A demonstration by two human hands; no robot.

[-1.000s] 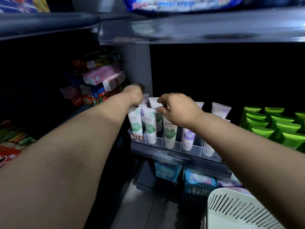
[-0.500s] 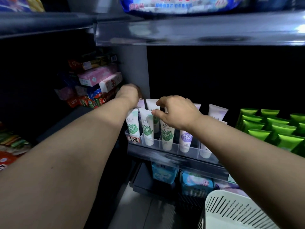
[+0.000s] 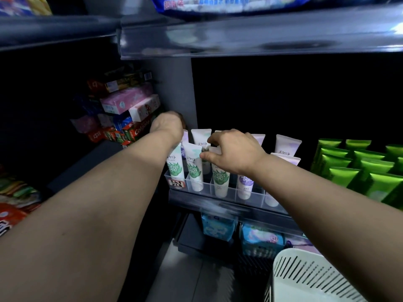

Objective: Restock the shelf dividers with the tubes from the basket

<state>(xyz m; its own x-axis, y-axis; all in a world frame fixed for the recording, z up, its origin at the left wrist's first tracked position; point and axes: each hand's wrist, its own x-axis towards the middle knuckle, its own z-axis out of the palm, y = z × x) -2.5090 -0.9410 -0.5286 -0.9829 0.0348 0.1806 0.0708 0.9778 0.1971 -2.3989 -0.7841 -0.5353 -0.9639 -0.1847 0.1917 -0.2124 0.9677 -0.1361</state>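
The right hand [image 3: 236,152] hovers over the third lane of the clear dividers [image 3: 232,194], thumb and forefinger pinching the flat crimped top of a white tube [image 3: 221,177] with a green leaf print; its other fingers are loosely curled above it. That tube stands nearly upright, cap down in its lane, with its long axis running top to bottom and leaning slightly toward the back. It therefore sits directly below the pinch, and the likely move is a straight push down or a small nudge to square it. The left hand [image 3: 168,127] reaches deeper, to the rear of the leftmost lane beside the grey upright [image 3: 174,88]. Its fingers are hidden behind the back of the hand, so whether they hold anything cannot be told. The right hand is the nearer one to the front row. More white tubes, printed green or purple, fill the neighbouring lanes close together. The white slotted basket [image 3: 316,277] sits low at the right, well apart from both hands, and what it holds is out of view. Green tubes [image 3: 353,168] stand in rows further right
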